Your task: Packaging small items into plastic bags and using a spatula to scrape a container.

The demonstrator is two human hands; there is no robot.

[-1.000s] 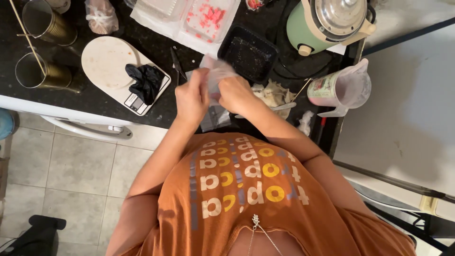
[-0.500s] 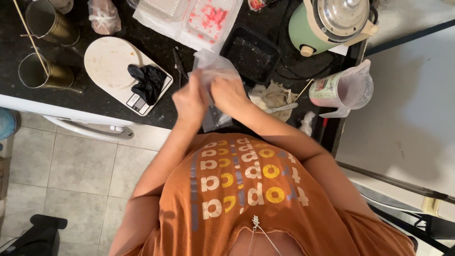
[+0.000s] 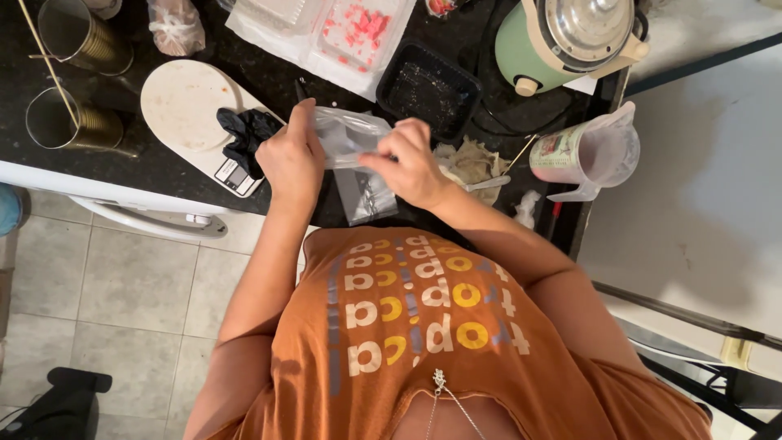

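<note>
1. I see my left hand and right hand raised over a dark speckled stone counter, well apart.
2. Both hands pinch a clear, crinkled plastic bag, stretched between them just above the counter's front edge.
3. A second flat clear plastic bag lies on the counter beneath.
4. To the left, a crumpled black glove rests on a white kitchen scale.
5. To the right stand a clear plastic measuring jug and a green cooker with a steel lid.
</note>
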